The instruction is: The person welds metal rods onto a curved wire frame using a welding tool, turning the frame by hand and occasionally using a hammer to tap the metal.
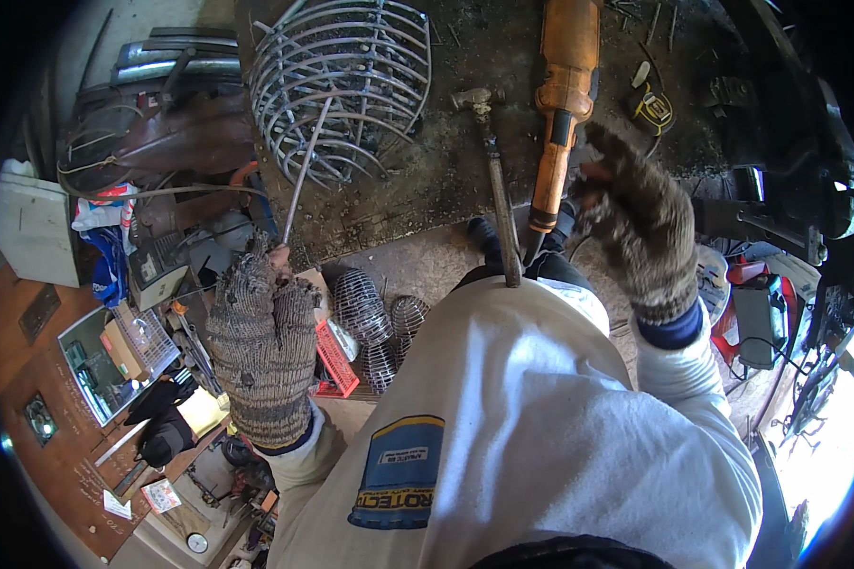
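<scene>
My left hand [264, 356], in a worn knitted glove with bare fingertips showing, pinches the lower end of a thin metal rod [304, 180]. The rod slants up across the near left side of a cage of curved metal bars [346, 81] on the dark workbench [427, 190]. My right hand [640, 228], gloved alike, is raised beside a long orange power tool [567, 76], fingers apart and nothing visible in them. That tool lies with its narrow end past the bench's near edge. Left of it, a hammer [498, 180] points its handle toward me.
A yellow tape measure [653, 107] rests on the bench at right. Below the near edge are wire-coil shapes [365, 318] and a red plastic crate [336, 358]. Dark machinery [788, 123] stands at far right; a white box [36, 228] and cluttered shelves fill the left.
</scene>
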A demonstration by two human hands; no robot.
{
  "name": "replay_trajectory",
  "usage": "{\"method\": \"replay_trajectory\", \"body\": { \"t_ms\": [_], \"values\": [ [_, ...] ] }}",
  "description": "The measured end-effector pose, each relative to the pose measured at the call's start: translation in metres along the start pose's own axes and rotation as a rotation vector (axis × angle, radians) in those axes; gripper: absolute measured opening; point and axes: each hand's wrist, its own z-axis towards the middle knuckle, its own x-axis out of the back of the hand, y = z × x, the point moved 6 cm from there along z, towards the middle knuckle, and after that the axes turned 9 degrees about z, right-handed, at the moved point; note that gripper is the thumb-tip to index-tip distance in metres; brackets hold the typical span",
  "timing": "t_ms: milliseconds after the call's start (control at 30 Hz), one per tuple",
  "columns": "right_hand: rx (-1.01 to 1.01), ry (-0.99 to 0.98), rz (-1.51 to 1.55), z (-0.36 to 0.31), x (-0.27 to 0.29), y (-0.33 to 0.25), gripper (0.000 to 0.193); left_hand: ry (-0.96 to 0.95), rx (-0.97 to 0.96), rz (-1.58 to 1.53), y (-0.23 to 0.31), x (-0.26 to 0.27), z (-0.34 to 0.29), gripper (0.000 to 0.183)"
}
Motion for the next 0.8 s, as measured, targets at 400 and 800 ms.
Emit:
{"method": "replay_trajectory", "body": {
  "t_ms": [400, 800],
  "values": [
    [0.366, -0.001, -0.282, -0.035, -0.009, -0.007, 0.035, 0.092, -0.128, 0.136, 0.015, 0.012, 0.005, 0.036],
    [0.168, 0.625, -0.251, -0.178, 0.065, 0.061, 0.039, 0.06, -0.085, 0.094, 0.008, 0.007, 0.001, 0.035]
  ]
}}
